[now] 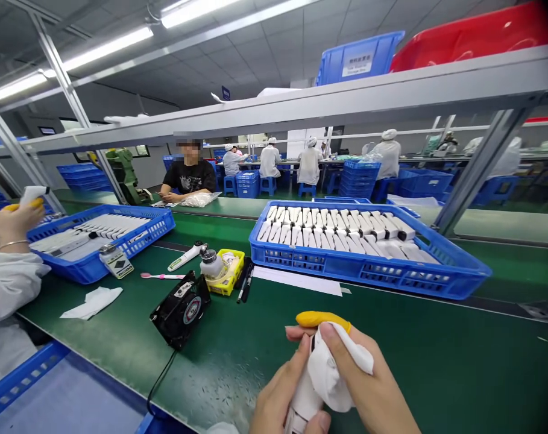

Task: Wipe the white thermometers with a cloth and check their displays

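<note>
My left hand (278,395) is wrapped round a white handheld device (305,395) low in the view, right of centre. A white cloth (330,377) lies against the device's upper end, pressed there by my right hand (368,374), which has a yellow finger cover (321,318) on one finger. Part of the device's dark-edged tip shows beside the cloth; the rest of that end is hidden. Beyond my hands, a blue crate (346,265) holds rows of similar white devices (319,235).
A black fan (181,310) with a cable stands left of my hands. Behind it are a yellow basket (231,283), a metal-topped bottle (210,265), pens (245,286) and a pink toothbrush (163,276). A co-worker's hand (18,223) is at the far left beside another blue crate (88,265).
</note>
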